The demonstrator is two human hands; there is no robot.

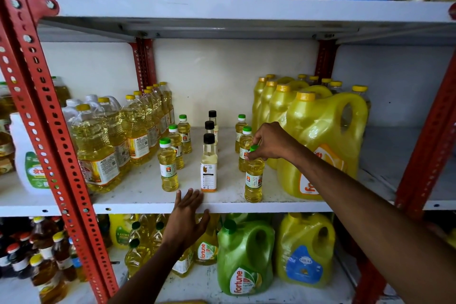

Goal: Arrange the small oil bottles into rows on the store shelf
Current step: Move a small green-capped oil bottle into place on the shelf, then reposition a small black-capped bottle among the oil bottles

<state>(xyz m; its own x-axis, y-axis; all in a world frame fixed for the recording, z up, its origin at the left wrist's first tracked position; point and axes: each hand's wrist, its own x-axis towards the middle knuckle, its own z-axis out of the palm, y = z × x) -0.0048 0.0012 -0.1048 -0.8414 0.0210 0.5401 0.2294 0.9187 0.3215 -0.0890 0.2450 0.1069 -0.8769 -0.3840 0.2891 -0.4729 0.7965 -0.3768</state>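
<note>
White painted metal forms the middle shelf (138, 195), hung between red perforated uprights (53, 131). On its bare centre stand nine small oil bottles in three rows running front to back. The left row has three green-capped bottles, the front one (168, 165) close to the shelf's front edge. The middle row has three black-capped bottles, the front one (209, 164) just as near the lip. The right row is green-capped too; its front bottle (253, 177) stands nearest the edge of all.

The right hand (271, 142) reaches in from the right, its fingertips pinched around that front bottle's green cap, the bottle upright with its base on the shelf. The left hand (188, 215) lies open and flat, fingers spread over the shelf's front lip, just below the gap between the left and middle rows, gripping nothing.

Clear strips of shelf run between the three rows. To the left, a line of larger clear bottles (98, 145) stands near the left row with only a narrow aisle between. To the right, big yellow jugs (320, 145) crowd close beside the right row, the forearm crossing in front of them. Behind the rows, open shelf extends to the back wall.
</note>
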